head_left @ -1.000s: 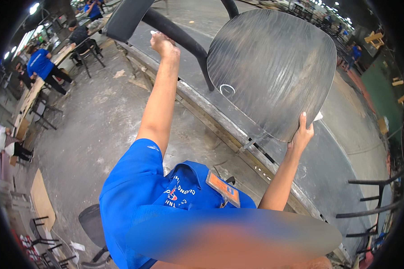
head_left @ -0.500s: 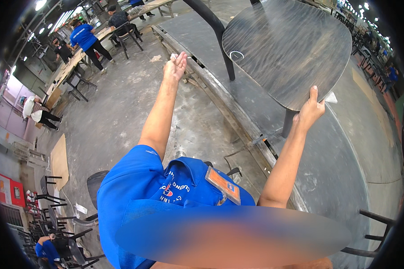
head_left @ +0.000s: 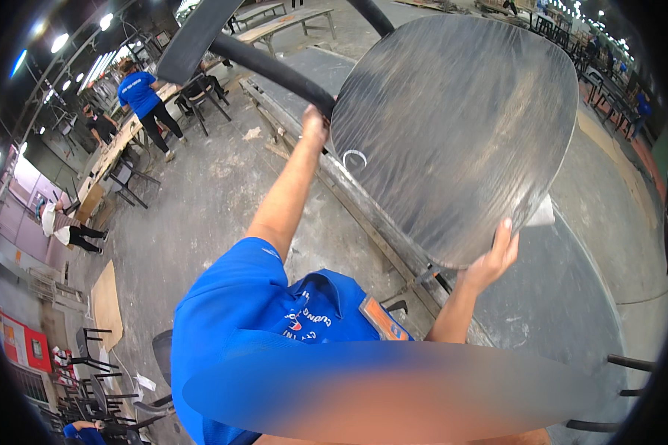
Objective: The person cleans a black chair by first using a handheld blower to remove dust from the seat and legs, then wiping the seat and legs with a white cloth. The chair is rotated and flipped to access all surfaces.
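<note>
A black chair (head_left: 453, 133) is tilted up above a long dark table (head_left: 512, 311), its wood-grained seat facing me and its backrest pointing to the upper left. My right hand (head_left: 493, 259) holds the near edge of the seat, thumb on top and the other fingers partly hidden beneath. At the seat's left rim, my left hand (head_left: 315, 126) is closed on the chair's frame, where the back post meets the seat; its fingertips are hidden. A white curved loop (head_left: 355, 159) shows near the seat's left edge. Something white and flat (head_left: 543, 211) sticks out past the right rim.
Black chair legs (head_left: 631, 362) stand at the table's lower right. At the far left, people work along a wooden bench (head_left: 111, 152), one in a blue shirt (head_left: 137, 89). Several chairs (head_left: 89, 356) crowd the lower left, near a brown board (head_left: 106, 304) on the floor.
The chair has come nearer and lower, its backrest swinging into view at the upper left. My left hand, open and apart before, has closed on the frame. My right hand has moved down with the seat.
</note>
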A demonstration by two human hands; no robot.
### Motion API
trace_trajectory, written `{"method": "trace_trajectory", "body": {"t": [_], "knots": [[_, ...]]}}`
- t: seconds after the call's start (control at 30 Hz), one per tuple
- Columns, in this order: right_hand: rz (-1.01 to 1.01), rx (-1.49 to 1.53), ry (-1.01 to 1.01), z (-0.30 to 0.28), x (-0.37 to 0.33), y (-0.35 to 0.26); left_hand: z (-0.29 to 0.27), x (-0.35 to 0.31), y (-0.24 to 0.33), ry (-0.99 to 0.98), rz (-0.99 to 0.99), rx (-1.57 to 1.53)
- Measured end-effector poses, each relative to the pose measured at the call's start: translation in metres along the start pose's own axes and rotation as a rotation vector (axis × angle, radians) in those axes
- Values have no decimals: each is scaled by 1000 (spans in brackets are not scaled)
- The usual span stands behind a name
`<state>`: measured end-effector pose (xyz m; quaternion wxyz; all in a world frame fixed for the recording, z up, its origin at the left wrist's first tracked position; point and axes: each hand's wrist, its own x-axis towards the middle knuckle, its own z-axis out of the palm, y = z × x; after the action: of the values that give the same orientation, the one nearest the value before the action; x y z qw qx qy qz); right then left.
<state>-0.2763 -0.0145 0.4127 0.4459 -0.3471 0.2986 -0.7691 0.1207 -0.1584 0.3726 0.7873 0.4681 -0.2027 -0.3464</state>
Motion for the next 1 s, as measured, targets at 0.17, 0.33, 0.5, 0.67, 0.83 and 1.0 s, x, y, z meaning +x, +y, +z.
{"method": "trace_trajectory", "body": {"t": [0.17,0.33,0.5,0.67,0.83,1.0], "knots": [[28,41,-2,0,-6,2,4,8,-20,166,327,173],[106,-17,118,2,-1,1,-6,-10,-10,248,468,-1],[72,56,-53,0,27,1,-11,-60,42,316,980,286],[127,41,-69,-2,41,3,15,-89,137,36,1759,986],[99,10,-104,5,30,0,76,-60,214,111,1861,1317],[88,37,-127,7,7,1,106,5,266,137,1874,1455]]}}
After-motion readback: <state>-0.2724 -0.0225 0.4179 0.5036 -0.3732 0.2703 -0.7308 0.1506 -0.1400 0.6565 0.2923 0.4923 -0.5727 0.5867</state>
